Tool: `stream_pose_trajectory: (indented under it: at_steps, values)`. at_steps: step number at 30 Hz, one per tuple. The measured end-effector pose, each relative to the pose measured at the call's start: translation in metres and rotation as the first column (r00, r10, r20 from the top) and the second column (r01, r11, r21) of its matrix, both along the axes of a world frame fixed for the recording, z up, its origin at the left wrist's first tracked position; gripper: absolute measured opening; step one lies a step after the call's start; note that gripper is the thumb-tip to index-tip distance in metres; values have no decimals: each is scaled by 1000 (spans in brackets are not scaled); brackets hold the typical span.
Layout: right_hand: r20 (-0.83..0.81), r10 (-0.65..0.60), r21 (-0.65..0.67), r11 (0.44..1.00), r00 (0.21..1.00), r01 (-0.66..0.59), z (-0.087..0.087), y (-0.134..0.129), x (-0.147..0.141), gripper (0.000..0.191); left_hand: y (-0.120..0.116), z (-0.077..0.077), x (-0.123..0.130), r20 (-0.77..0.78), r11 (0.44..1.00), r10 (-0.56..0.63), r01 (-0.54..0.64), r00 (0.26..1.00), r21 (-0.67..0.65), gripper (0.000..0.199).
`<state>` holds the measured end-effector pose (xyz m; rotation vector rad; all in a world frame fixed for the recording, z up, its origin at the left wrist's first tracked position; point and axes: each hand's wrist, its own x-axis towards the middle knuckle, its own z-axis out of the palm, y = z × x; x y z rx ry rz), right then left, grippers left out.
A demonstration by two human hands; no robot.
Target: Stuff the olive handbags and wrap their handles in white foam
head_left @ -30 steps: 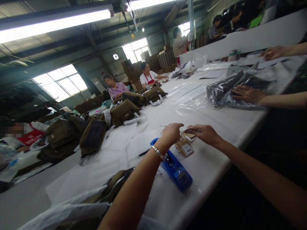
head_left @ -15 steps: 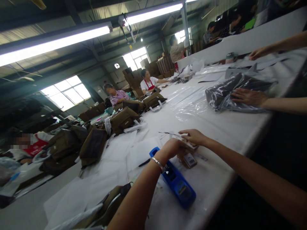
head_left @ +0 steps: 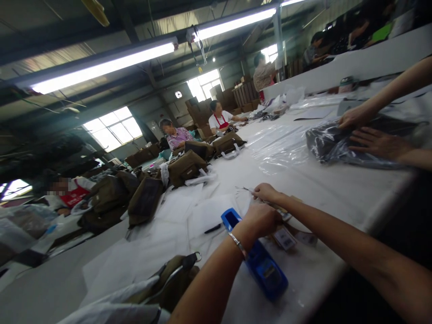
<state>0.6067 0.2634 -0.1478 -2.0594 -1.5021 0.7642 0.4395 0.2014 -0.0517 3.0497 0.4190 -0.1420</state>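
My right hand (head_left: 268, 193) is closed in a pinch on a bunch of thin dark strings (head_left: 242, 189), whose loose ends point left. Just in front of it, my left hand (head_left: 262, 219) curls down over a small pile of brown hang tags; its fingertips are hidden. One tag with a white barcode label (head_left: 285, 238) shows beside that hand. A blue plastic tape dispenser (head_left: 268, 272) lies on the table under my left wrist, which wears a silver bracelet. A thin black tool (head_left: 212, 228) lies left of the dispenser.
An olive bag (head_left: 178, 274) lies at the near left, partly behind my left arm. Several more brown bags (head_left: 146, 200) line the table's far side, with white paper sheets (head_left: 209, 209) nearby. At the right, a co-worker's hands (head_left: 381, 144) press a plastic-wrapped dark bundle (head_left: 324, 139).
The view has shifted, so the scene sits further right. My right hand has drawn the strings left, away from the tags. The co-worker's second hand has come down onto the wrapped bundle.
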Motion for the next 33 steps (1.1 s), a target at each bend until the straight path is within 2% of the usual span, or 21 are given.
stream_pose_trajectory:
  at_steps: [2, 5, 7, 10, 13, 14, 15, 17, 20, 23, 26, 29, 33]
  values:
    - [-25, -30, 20, 999, 999, 31, 2, -7, 3, 33, -8, 12, -7, -12, 1000, 4, -4, 1000, 13, 17]
    - [-94, -48, 99, 993, 994, 57, 15, -23, 9, 38, -17, 34, -22, 26, 995, 86, -88, 996, 53, 24]
    - [-149, -49, 184, 980, 988, 76, 33, -38, 12, 48, -22, 51, -36, 72, 986, 151, -156, 986, 66, 26]
    - [-236, 19, 327, 943, 971, 61, 73, -74, 2, 62, -32, 75, -62, 142, 969, 228, -239, 963, 62, 26]
    - [-307, 218, 435, 898, 926, -67, 116, -126, -32, 67, -49, 90, -93, 203, 955, 276, -292, 939, 51, 25]
    - [-331, 325, 456, 877, 886, -151, 128, -144, -48, 66, -56, 93, -103, 220, 954, 281, -297, 934, 43, 26]
    - [-307, 409, 459, 855, 859, -243, 138, -161, -65, 61, -63, 94, -113, 232, 955, 280, -295, 931, 30, 26]
    - [-129, 469, 456, 810, 874, -368, 149, -190, -97, 44, -79, 93, -134, 258, 959, 276, -284, 926, -7, 24]
    - [46, 483, 474, 760, 875, -444, 146, -214, -132, 34, -101, 89, -168, 312, 956, 293, -286, 904, -69, 17]
    - [38, 500, 506, 737, 865, -448, 133, -223, -152, 28, -119, 85, -210, 375, 928, 372, -341, 849, -147, 20]
    - [11, 509, 509, 738, 860, -443, 121, -232, -170, 23, -137, 80, -257, 424, 867, 498, -421, 757, -267, 19]
    - [-106, 531, 452, 779, 841, -435, 112, -245, -200, 21, -157, 73, -296, 470, 802, 596, -452, 651, -391, 17]
    - [-432, 501, 344, 860, 750, -376, 100, -256, -258, 38, -180, 63, -332, 487, 741, 669, -449, 562, -499, 19]
